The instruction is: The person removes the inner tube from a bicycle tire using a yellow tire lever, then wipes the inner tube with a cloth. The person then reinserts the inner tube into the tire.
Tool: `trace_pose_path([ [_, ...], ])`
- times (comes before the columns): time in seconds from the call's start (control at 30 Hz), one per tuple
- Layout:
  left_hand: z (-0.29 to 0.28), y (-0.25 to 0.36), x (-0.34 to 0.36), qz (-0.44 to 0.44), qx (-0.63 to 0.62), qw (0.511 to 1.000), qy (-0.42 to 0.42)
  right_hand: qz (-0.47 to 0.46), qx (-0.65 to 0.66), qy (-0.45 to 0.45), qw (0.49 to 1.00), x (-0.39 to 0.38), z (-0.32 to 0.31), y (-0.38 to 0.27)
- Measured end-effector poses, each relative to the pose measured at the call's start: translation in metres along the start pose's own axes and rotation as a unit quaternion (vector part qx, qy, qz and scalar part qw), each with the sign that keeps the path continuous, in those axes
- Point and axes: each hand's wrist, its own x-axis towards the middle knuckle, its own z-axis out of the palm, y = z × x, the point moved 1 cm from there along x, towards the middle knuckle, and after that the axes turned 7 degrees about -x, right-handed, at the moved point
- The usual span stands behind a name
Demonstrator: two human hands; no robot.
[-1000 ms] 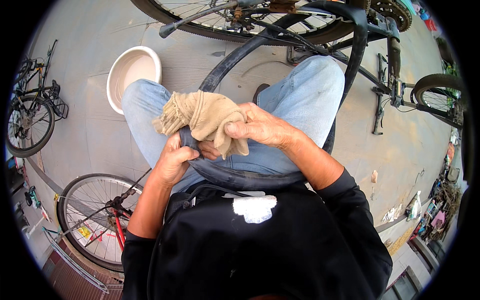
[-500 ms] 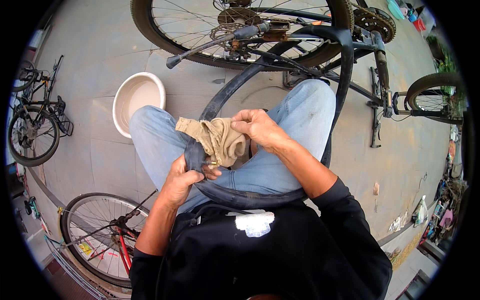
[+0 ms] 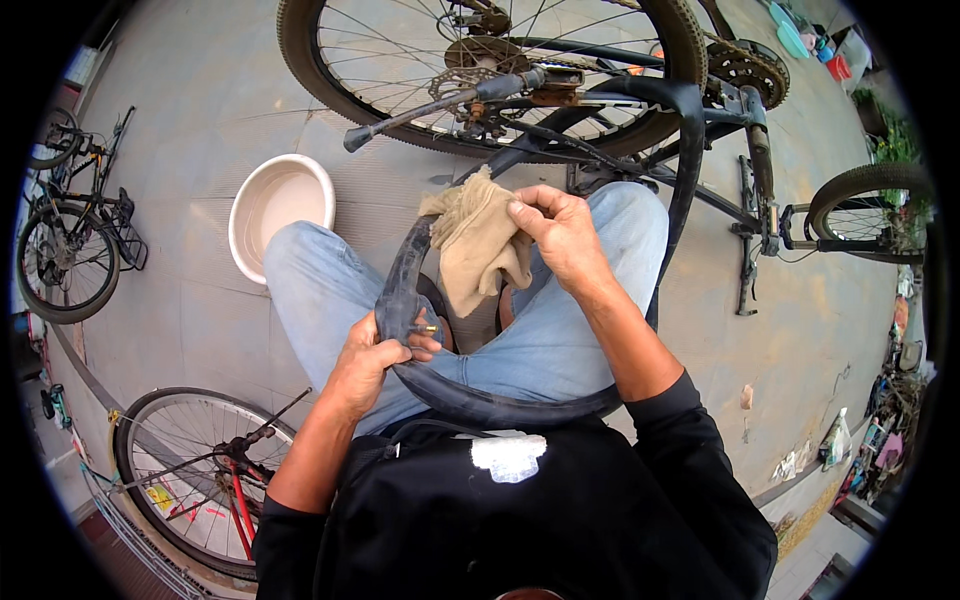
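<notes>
My left hand (image 3: 370,360) grips a black inner tube (image 3: 401,287) beside its brass valve (image 3: 429,329); the tube loops over my lap and rises on the right. A crumpled beige cloth (image 3: 478,245) is pinched in my right hand (image 3: 555,228), above the valve and against the upper left stretch of the tube. My jeans-covered legs are bent beneath both hands.
An upturned bicycle (image 3: 590,95) lies across the top and right. A white basin (image 3: 250,230) sits beside my left knee. Another bicycle (image 3: 75,262) is at the far left, a red-forked wheel (image 3: 175,430) at lower left, assorted clutter (image 3: 890,430) along the right edge.
My right hand has moved upward with the cloth, away from the valve, uncovering it. My left hand still grips the tube near the valve.
</notes>
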Motion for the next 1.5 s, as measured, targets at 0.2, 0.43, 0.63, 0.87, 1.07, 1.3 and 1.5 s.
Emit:
trace_pose_path([
  [0.2,0.001,0.000,0.003,0.006,0.008,1.000,0.005,-0.061,0.128,-0.068,0.988,-0.020,0.016,0.000],
  [0.43,0.001,0.004,0.006,0.043,0.018,0.999,0.000,-0.028,0.175,-0.271,0.946,-0.035,0.024,-0.008],
  [0.63,0.006,0.002,0.006,0.054,0.040,0.998,-0.007,0.198,0.222,-0.274,0.915,-0.036,0.063,0.021],
  [0.87,0.014,0.009,0.005,0.065,0.031,0.997,-0.022,0.241,0.326,-0.336,0.850,-0.048,0.078,0.030],
  [1.07,0.018,0.020,0.007,0.045,0.099,0.991,-0.079,0.284,0.449,-0.369,0.762,-0.044,0.097,0.022],
  [1.3,0.016,0.019,0.001,0.014,0.110,0.992,-0.057,0.209,0.525,-0.246,0.788,-0.037,0.089,0.025],
  [1.5,0.017,0.010,0.003,0.019,0.062,0.997,-0.036,0.275,0.534,-0.192,0.776,-0.026,0.067,0.062],
])
